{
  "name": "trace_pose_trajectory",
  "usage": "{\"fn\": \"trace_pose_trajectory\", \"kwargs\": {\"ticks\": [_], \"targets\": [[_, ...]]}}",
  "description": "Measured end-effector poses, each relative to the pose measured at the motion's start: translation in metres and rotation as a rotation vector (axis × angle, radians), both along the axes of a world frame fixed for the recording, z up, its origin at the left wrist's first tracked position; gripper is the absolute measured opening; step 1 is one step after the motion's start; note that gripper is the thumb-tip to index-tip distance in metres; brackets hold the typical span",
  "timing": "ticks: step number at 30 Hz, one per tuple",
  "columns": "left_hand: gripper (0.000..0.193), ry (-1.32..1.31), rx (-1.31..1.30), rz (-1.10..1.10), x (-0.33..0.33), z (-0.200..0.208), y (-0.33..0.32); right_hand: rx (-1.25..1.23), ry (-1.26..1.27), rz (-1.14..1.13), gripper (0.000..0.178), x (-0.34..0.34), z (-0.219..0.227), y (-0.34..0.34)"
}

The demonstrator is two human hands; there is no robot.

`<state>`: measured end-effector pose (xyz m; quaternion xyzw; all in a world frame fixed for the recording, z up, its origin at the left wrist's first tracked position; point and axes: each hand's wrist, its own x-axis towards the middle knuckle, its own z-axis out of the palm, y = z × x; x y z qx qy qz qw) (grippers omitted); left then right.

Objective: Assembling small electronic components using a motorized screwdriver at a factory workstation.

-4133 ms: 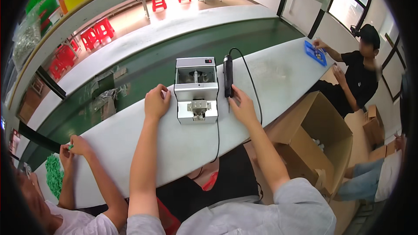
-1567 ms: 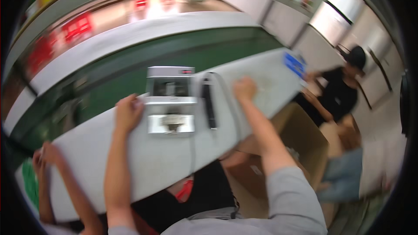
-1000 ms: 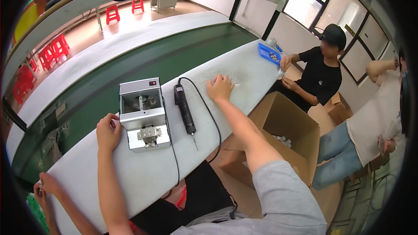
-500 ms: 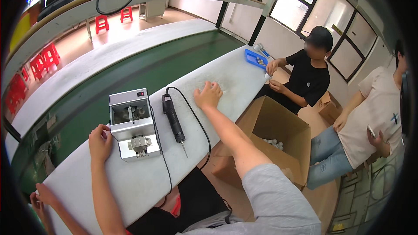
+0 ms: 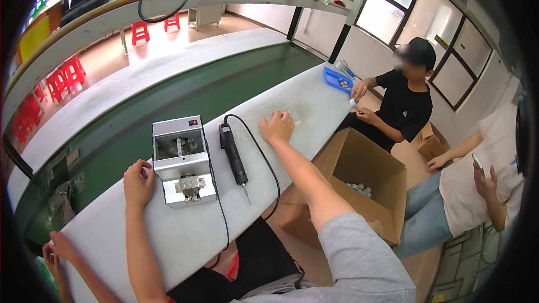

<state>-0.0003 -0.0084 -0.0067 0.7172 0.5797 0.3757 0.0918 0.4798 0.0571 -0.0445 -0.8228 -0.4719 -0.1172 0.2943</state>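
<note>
My left hand rests on the white tabletop against the left side of a silver screw feeder. Its fingers are loosely bent and hold nothing that I can see. Through the feeder's top window some inner parts show; a small metal block sits at its front. My right hand lies palm down on the table, open, with fingers apart. Between my hands lies a black electric screwdriver, its thin bit pointing toward me and its cord looping to the right.
A cardboard box holding white round pieces stands right of the table. Beyond it a seated person handles a small white piece near a blue tray. Another person holds a phone. A co-worker's hands are at lower left. A green conveyor belt runs behind.
The whole view has shifted slightly, so the table and tools appear a little further right and lower. Both my hands keep their places on the table. The standing person's phone hand has shifted.
</note>
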Motion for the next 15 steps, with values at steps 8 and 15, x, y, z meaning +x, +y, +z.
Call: {"fn": "trace_pose_trajectory", "kwargs": {"ticks": [8, 15], "targets": [[0.012, -0.022, 0.053, -0.021, -0.002, -0.007, 0.001, -0.265, 0.026, 0.020, 0.063, -0.001, 0.014, -0.003], [0.013, -0.039, -0.005, -0.016, 0.007, 0.003, 0.001, -0.181, -0.061, 0.166, 0.080, 0.012, -0.004, -0.022]]}}
